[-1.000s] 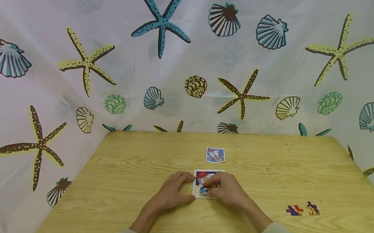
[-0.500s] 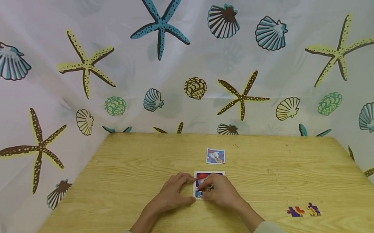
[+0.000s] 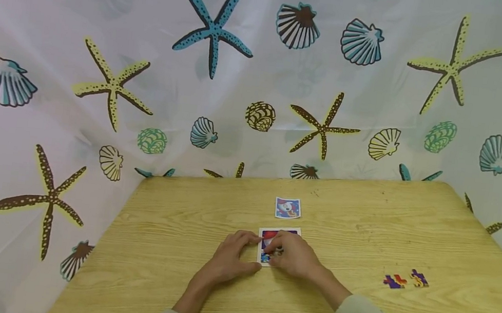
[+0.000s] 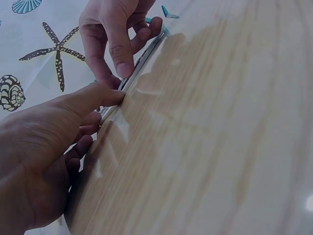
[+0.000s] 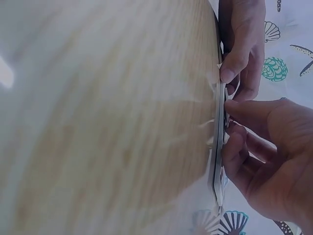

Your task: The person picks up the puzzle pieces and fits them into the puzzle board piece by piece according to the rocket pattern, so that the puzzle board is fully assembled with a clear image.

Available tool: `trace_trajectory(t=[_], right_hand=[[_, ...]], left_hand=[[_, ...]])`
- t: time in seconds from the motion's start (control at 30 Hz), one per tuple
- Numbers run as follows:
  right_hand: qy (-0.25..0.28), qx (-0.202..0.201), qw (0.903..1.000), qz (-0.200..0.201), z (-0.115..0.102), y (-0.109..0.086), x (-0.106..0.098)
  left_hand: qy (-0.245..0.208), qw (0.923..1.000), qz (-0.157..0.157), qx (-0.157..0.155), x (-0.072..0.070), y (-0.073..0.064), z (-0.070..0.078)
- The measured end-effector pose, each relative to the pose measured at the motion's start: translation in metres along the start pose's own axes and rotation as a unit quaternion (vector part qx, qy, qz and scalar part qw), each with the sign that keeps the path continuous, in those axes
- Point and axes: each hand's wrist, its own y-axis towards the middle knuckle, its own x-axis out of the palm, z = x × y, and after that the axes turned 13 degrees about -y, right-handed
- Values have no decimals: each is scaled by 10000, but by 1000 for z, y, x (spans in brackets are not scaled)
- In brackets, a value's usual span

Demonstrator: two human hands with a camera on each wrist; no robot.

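A small jigsaw board (image 3: 280, 228) with a white rim and a red, blue and white picture lies on the table. My left hand (image 3: 230, 256) holds its left side, thumb at the near corner and index finger higher on the edge. Over the lower left of the picture, my right hand (image 3: 299, 257) pinches a puzzle piece, largely hidden by the fingers. A blue patch of picture (image 3: 266, 257) shows beside those fingertips. Seen edge-on in the right wrist view, the board (image 5: 217, 152) has the bent right fingers and thumb close over it.
A square picture card (image 3: 288, 209) lies just behind the board. Off to the right are loose purple, red and yellow puzzle pieces (image 3: 395, 282) on the wooden table (image 3: 179, 210). A curtain (image 3: 242, 73) printed with starfish and shells hangs along the back and sides.
My right hand has shifted left across the board to its lower left part, covering more of the picture. The left hand keeps its place at the left edge.
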Motion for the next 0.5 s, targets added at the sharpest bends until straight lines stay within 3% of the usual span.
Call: trace_trajectory(t=[0.5], right_hand=[[273,162,9992,-233,1,-4,-5]], left_hand=[[43,10000,9,-4,1,1,1]])
